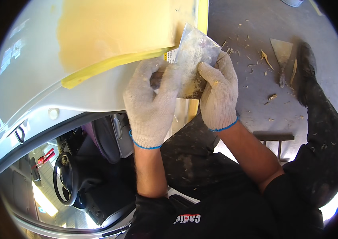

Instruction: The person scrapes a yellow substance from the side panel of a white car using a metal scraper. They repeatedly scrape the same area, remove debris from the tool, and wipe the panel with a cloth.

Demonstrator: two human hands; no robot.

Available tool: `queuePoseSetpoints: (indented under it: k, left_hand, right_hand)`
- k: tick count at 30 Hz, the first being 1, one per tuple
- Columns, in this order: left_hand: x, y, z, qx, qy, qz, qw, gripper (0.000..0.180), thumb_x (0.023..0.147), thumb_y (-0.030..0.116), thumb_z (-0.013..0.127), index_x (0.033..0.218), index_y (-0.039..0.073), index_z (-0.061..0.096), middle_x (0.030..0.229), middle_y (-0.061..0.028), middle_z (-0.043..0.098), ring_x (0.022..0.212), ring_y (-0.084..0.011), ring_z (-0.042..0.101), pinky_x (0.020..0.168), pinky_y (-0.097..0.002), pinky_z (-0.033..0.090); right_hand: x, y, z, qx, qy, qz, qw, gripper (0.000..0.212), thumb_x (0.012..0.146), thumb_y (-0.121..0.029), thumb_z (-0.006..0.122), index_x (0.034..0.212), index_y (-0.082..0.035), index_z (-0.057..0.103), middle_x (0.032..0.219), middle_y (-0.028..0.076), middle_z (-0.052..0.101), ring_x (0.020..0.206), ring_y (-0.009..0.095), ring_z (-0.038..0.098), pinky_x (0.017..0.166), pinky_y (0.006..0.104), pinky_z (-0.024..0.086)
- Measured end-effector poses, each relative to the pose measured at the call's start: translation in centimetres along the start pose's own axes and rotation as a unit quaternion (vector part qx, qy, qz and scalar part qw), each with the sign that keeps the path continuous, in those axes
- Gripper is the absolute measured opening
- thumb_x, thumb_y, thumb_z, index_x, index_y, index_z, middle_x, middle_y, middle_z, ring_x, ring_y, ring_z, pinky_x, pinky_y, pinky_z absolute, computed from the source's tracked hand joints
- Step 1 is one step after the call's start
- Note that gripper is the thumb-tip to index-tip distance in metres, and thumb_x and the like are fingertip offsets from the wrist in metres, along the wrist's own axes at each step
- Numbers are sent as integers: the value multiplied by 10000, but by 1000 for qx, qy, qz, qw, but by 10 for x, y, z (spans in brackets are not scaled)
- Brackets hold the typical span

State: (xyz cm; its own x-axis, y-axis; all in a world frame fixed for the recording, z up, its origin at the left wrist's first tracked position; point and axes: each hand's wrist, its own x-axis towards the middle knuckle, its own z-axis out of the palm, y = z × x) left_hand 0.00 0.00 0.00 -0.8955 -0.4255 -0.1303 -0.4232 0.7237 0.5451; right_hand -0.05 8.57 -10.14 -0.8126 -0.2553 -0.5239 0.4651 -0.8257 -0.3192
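Observation:
A thin, stained metal plate [198,49], smeared pale grey with darker brown marks near its lower end, stands tilted in front of me. My right hand [219,89], in an off-white knit glove with a blue cuff, grips its right side between thumb and fingers. At the plate's left edge is my left hand [151,103], gloved the same way. Its thumb and fingers curl into a closed ring beside the plate; what they pinch is hidden. Just beyond lies a pale vehicle panel [109,30] with a tan filler-like patch, bordered by yellow masking tape [115,65].
A flat scraper [282,51] lies on the grey floor [252,24] at right, among scattered peelings [266,59]. My dark-trousered leg [324,127] stretches out there. A dark metal stand [274,137] is near my right arm. Lower left, the vehicle's cab shows a steering wheel [63,179].

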Motion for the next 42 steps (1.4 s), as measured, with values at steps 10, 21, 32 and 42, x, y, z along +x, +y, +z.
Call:
queuePoseSetpoints:
  k: [10,21,32,42]
  left_hand:
    - [8,-12,22,-19,10,23,1000,264,964,170,663,1111,-47,688,861,-81,695,775,-112,603,717,-284,513]
    - [10,-23,18,-29,36,67,997,256,988,166,625,1107,-53,687,935,-100,712,831,-128,616,779,-290,515]
    - [7,-15,10,-22,62,65,996,274,987,182,633,1099,-61,690,932,-90,704,857,-128,604,795,-288,502]
    - [6,-13,-4,-22,88,56,994,290,980,179,644,1112,-75,688,963,-90,708,874,-124,600,812,-281,498]
  right_hand:
    - [-9,9,-1,-38,-27,6,999,300,934,-66,528,1223,17,520,1040,45,574,895,75,563,792,252,508]
    - [-6,14,3,-89,-22,-17,996,146,888,-36,555,1026,0,525,874,-1,492,770,56,453,656,239,434]
    - [-9,17,8,-83,-68,-15,994,318,950,-39,551,1259,26,511,1082,69,595,981,101,580,847,274,514]
    - [-13,13,22,-109,-81,8,991,292,947,-35,557,1231,23,522,1047,54,589,927,82,563,819,263,500]
